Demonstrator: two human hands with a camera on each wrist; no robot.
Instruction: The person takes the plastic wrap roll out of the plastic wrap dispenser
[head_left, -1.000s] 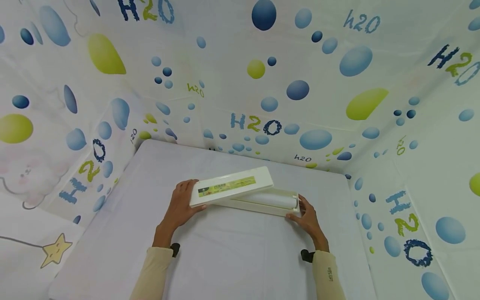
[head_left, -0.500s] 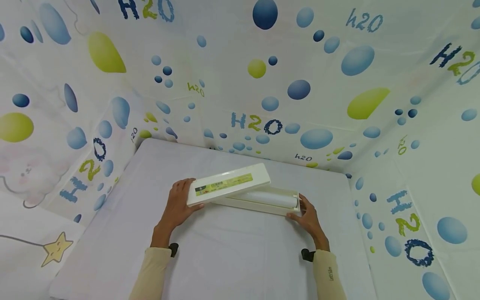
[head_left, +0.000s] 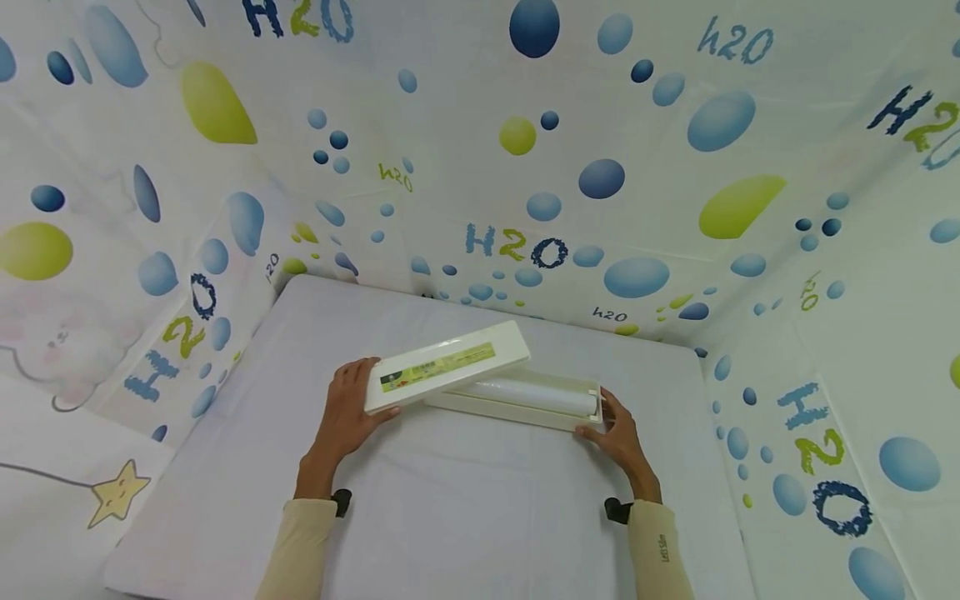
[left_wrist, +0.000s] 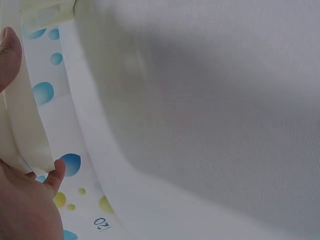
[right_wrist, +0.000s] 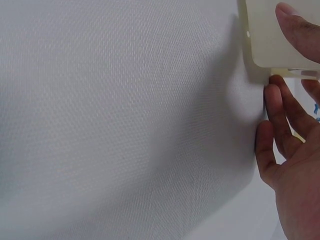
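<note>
A long white lid [head_left: 491,335] with a yellow-green label lies slantwise over the left part of a cream dispenser box [head_left: 510,413]. Inside the box, a white roll [head_left: 540,394], apparently cling film, shows on the right. My left hand [head_left: 347,410] grips the lid's left end, thumb along the near edge and fingers behind. In the left wrist view the lid [left_wrist: 30,115] sits between thumb and fingers. At the box's right end my right hand [head_left: 618,435] holds the corner. The right wrist view has its thumb on the box [right_wrist: 280,45]; some fingertips are hidden.
A white-covered table [head_left: 465,517] lies under the box. Behind and at both sides hang white curtains [head_left: 465,125] printed with blue and green drops. Black straps with dark mounts [head_left: 618,511] are at the wrists.
My left hand has shifted the lid leftward, and more of the roll is uncovered. The right hand and the box stay almost where they were.
</note>
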